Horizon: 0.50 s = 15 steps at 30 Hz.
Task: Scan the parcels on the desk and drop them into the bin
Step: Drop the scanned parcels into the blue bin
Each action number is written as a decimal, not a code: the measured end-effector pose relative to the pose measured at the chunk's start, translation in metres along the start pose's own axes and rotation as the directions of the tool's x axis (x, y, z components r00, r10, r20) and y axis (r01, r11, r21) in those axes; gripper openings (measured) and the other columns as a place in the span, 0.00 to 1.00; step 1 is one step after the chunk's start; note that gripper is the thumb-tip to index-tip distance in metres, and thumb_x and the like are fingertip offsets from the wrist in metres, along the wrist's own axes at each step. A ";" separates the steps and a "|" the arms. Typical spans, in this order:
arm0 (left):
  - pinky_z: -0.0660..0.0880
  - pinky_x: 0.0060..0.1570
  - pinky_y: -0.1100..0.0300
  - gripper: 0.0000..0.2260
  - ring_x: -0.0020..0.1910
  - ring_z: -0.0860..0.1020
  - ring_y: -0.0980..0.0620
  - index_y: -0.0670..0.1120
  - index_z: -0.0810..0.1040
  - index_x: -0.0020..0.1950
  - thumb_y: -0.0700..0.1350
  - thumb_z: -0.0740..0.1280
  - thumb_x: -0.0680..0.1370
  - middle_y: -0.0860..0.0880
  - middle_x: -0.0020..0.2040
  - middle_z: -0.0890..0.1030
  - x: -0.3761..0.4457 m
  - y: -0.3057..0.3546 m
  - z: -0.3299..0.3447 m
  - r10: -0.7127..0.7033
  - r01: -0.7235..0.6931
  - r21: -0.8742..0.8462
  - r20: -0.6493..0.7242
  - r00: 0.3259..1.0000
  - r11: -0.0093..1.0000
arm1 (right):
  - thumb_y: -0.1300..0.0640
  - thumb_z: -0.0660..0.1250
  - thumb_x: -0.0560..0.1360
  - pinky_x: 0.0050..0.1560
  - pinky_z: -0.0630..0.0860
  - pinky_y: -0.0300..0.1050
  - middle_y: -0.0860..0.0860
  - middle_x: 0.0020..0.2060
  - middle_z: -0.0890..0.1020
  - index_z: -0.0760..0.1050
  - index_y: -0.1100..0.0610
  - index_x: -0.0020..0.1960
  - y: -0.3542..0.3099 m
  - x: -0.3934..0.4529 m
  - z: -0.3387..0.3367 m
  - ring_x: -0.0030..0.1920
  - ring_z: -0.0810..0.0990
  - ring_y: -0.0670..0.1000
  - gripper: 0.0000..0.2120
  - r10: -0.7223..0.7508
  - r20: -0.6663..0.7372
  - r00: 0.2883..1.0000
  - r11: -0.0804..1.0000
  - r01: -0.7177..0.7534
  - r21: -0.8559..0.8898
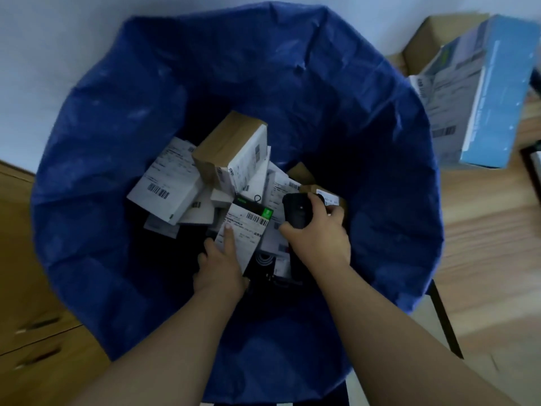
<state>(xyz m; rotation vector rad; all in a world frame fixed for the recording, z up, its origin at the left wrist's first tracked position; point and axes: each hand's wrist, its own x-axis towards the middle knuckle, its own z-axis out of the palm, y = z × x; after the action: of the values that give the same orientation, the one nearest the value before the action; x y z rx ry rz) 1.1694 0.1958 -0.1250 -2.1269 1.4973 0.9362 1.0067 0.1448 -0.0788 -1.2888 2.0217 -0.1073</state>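
Forearms reaching down into blue bin [117, 142]. Left hand [221, 268], grip closed on black parcel [248, 230], label up. Right hand [317, 238], grip wrapped round scanner [297, 210]. Deeper, parcels [205, 177] piled. Beyond, on tabletop [491, 230], blue box [483, 92].

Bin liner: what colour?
Blue: the bin liner is plain dark blue, seen clearly in the head view.
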 end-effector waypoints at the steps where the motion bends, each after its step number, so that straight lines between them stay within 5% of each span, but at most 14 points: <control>1: 0.72 0.61 0.45 0.54 0.67 0.61 0.41 0.54 0.28 0.77 0.56 0.73 0.74 0.42 0.73 0.48 -0.002 0.002 -0.002 -0.008 0.008 -0.010 0.003 1.000 1.000 | 0.39 0.69 0.72 0.55 0.73 0.52 0.55 0.71 0.62 0.56 0.41 0.78 0.000 -0.002 -0.004 0.63 0.73 0.62 0.39 0.003 -0.004 1.000 1.000 -0.003 0.005; 7: 0.73 0.54 0.47 0.42 0.66 0.63 0.41 0.54 0.42 0.79 0.59 0.68 0.76 0.43 0.73 0.54 -0.037 0.026 -0.042 0.040 -0.047 -0.059 -0.129 0.991 0.997 | 0.37 0.68 0.70 0.56 0.76 0.54 0.52 0.71 0.60 0.57 0.40 0.77 0.005 -0.033 -0.057 0.62 0.73 0.61 0.38 -0.053 -0.077 0.996 0.996 0.058 0.066; 15: 0.68 0.63 0.45 0.35 0.70 0.63 0.40 0.51 0.48 0.79 0.60 0.62 0.79 0.42 0.75 0.58 -0.112 0.125 -0.116 0.220 -0.226 0.038 -0.419 0.881 0.973 | 0.39 0.70 0.70 0.55 0.73 0.50 0.52 0.69 0.63 0.58 0.40 0.77 0.032 -0.084 -0.167 0.60 0.76 0.59 0.39 -0.156 -0.251 0.955 0.967 0.200 0.159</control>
<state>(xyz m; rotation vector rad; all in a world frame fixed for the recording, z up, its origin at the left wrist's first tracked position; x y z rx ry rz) 1.0643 0.1524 0.0452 -2.3033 1.9836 0.5713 0.9002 0.1800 0.0744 -1.3918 2.0308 -0.5436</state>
